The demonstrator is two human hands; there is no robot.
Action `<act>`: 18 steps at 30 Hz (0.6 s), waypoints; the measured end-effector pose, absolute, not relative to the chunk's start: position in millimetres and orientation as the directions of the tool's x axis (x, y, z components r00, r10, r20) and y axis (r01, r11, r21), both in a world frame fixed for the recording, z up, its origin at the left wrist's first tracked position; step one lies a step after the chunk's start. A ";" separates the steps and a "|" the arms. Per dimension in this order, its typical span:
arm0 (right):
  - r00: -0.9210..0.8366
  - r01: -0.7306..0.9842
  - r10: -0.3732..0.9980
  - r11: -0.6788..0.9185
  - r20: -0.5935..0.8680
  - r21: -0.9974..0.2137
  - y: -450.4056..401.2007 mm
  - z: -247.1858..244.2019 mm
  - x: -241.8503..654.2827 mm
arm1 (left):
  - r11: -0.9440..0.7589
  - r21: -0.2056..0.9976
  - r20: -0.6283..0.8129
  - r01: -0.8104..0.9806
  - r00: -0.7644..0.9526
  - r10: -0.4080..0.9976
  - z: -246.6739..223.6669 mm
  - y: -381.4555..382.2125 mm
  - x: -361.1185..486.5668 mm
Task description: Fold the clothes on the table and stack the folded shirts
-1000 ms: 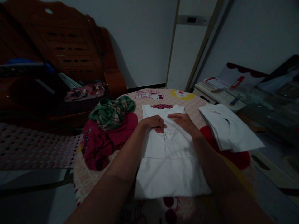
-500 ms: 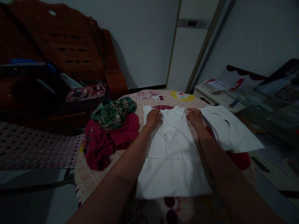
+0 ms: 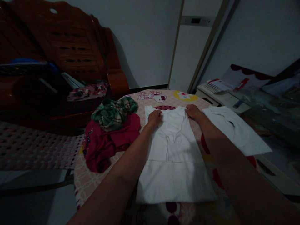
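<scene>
A white shirt (image 3: 177,178) lies folded on the round table, its neck at the far end and its lower part turned up in a band. My left hand (image 3: 155,118) rests on the shirt beside the neckline, fingers lying on the cloth. At the far right shoulder corner, my right hand (image 3: 192,111) is closed with the shirt's edge pinched in its fingertips. Another folded white garment (image 3: 236,131) lies to the right, beyond my right forearm.
Left on the table are a crumpled green plaid garment (image 3: 111,114) and a dark red garment (image 3: 100,156). A patterned cloth (image 3: 84,178) covers the table. Behind stands a wooden bench (image 3: 77,59); a woven chair (image 3: 39,147) is at left, a cabinet with papers (image 3: 219,86) at right.
My right hand has moved slightly inward and closed on the shirt's right shoulder corner. My left hand stays by the neckline. The view has shifted a little.
</scene>
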State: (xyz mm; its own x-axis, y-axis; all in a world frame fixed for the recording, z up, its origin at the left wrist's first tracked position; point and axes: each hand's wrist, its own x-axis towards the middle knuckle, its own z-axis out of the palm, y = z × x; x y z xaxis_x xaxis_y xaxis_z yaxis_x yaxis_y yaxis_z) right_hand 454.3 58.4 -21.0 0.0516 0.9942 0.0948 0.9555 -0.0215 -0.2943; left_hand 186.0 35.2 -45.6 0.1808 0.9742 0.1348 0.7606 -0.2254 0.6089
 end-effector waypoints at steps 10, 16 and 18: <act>0.020 0.997 0.999 -0.023 0.033 0.076 51.9 -21.8 446.0 | -0.129 0.816 0.139 0.563 0.024 0.990 -52.7 35.5 192.8; 0.105 0.994 0.981 -0.097 0.161 -0.055 40.4 -26.8 441.2 | -0.142 0.722 0.191 0.677 0.002 0.982 -48.1 30.7 189.4; 0.135 0.988 0.964 -0.115 0.227 -0.100 35.9 -28.0 441.5 | -0.137 0.720 0.182 0.680 0.005 0.983 -48.2 31.3 188.7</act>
